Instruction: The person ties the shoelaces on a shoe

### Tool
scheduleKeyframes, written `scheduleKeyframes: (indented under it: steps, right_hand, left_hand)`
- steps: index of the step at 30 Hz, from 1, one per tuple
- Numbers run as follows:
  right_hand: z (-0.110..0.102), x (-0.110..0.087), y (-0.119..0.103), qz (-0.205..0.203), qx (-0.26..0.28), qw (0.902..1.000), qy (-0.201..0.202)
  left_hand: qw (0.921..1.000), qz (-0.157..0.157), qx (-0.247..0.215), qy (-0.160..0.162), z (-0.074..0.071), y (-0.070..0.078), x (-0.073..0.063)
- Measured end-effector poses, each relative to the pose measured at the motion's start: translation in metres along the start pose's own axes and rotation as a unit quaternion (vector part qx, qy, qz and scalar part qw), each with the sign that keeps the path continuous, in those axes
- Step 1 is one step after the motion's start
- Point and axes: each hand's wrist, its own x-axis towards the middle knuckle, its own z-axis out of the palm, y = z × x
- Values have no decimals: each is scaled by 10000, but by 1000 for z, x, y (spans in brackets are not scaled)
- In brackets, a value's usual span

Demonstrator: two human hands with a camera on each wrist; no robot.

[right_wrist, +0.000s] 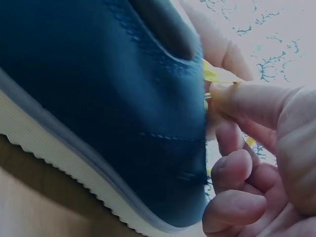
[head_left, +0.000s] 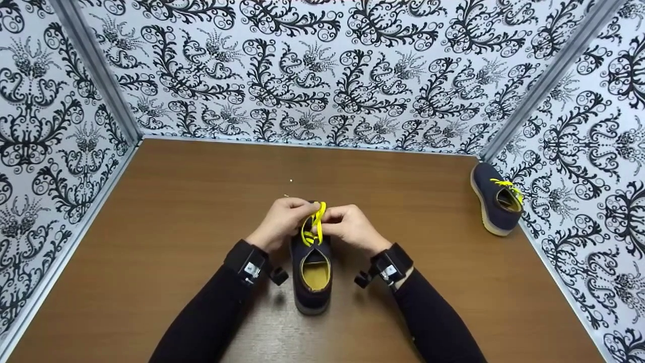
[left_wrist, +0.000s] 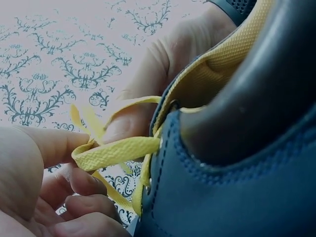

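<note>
A dark navy shoe with a yellow lining stands on the table, its heel toward me and its toe pointing away. Over its tongue, both hands work at the yellow shoelace. My left hand pinches a loop of the lace between thumb and forefinger; the left wrist view shows the flat lace running from the eyelet to those fingers. From the other side, my right hand pinches the lace with thumb and index finger, its other fingers curled. In the right wrist view the shoe's side hides part of the lace.
A second navy shoe with yellow laces stands at the right edge of the brown table, by the wall. Patterned black-and-white walls enclose the back and both sides. A tiny white speck lies beyond the hands.
</note>
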Motion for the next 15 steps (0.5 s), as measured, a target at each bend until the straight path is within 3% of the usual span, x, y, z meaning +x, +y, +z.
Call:
scheduleKeyframes:
  steps: [6, 15]
  right_hand:
    - [-12, -1, 1, -24, -746, 9972, 24]
    - [-27, -2, 0, 196, -1684, 9855, -67]
  left_hand:
    - [9999, 96, -117, -51, -1, 1, -2]
    - [9985, 302, -429, -179, -4, -1, -1]
